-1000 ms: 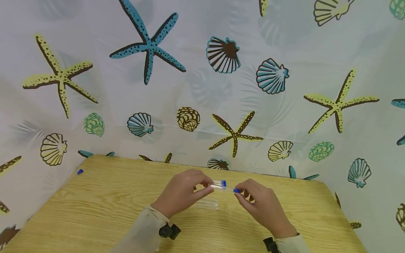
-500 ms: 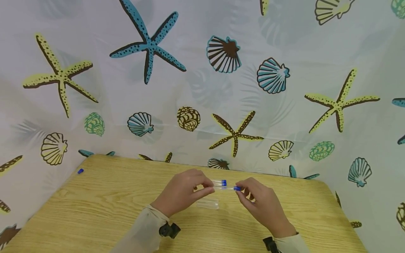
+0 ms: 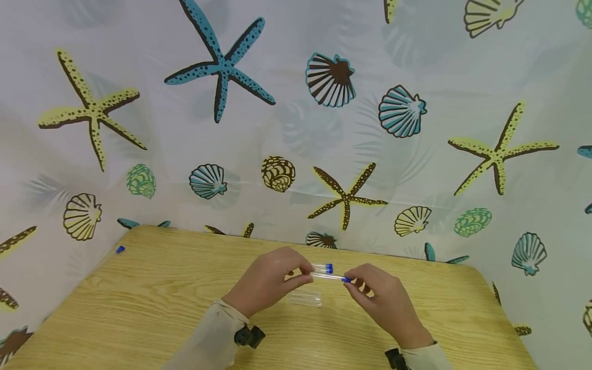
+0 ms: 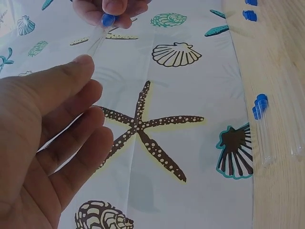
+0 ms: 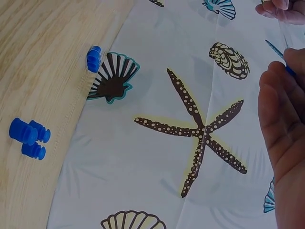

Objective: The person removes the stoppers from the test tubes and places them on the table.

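My left hand [image 3: 270, 281] pinches one end of a clear test tube [image 3: 327, 276] between thumb and index finger, its other fingers loosely bent. At the tube's other end, the thumb and index finger of my right hand [image 3: 384, 304] pinch a blue cap [image 3: 346, 279]. In the left wrist view this blue cap [image 4: 108, 20] sits at the tube's end. The tube is held nearly level above the table. Behind it lie capped tubes [image 4: 263, 129] with blue ends. Closer to me are clear tubes [image 3: 305, 298] side by side.
Three loose blue caps [image 5: 23, 131] lie on the wooden table [image 3: 185, 298], partly behind my right hand in the head view. Another blue cap [image 3: 120, 249] lies at the far left edge. A curtain [image 3: 259, 133] printed with shells and starfish hangs behind the table.
Both hands keep their pinch on the tube and cap. The right fingers rose slightly with the cap, then lowered again. The head view has shifted slightly.
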The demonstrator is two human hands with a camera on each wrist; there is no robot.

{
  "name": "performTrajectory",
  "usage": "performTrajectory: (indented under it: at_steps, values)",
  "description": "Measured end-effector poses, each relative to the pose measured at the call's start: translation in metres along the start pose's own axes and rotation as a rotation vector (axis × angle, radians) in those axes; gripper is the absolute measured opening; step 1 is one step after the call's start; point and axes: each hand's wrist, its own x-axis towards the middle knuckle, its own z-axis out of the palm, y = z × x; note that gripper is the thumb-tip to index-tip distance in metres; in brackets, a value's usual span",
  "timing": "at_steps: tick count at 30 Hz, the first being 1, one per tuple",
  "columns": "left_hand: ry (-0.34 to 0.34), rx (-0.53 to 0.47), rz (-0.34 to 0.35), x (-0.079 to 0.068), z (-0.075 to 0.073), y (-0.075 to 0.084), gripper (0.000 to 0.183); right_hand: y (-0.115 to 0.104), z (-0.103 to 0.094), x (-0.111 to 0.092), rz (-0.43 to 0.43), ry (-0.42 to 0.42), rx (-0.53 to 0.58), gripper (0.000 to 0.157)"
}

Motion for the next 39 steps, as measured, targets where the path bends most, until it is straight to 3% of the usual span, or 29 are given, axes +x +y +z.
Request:
performTrajectory:
  at_steps: [10, 21, 29, 39]
  values:
    - [0.070, 0.052, 0.062, 0.0017, 0.0009, 0.0037, 0.007, -0.0031, 0.0014, 0.0015, -0.032, 0.085, -0.049, 0.025]
    - [0.065, 0.052, 0.054, 0.0007, -0.0005, 0.0023, 0.007, -0.0036, -0.0023, 0.0033, -0.052, 0.007, 0.066, 0.024]
    - [0.068, 0.066, 0.060, 0.0009, 0.0005, 0.0052, 0.006, -0.0030, 0.0020, 0.0011, -0.034, 0.096, 0.012, 0.026]
    - [0.029, 0.034, 0.076, -0.0005, 0.0054, 0.0002, 0.004, 0.0010, 0.0016, -0.0021, -0.045, -0.011, 0.086, 0.023]
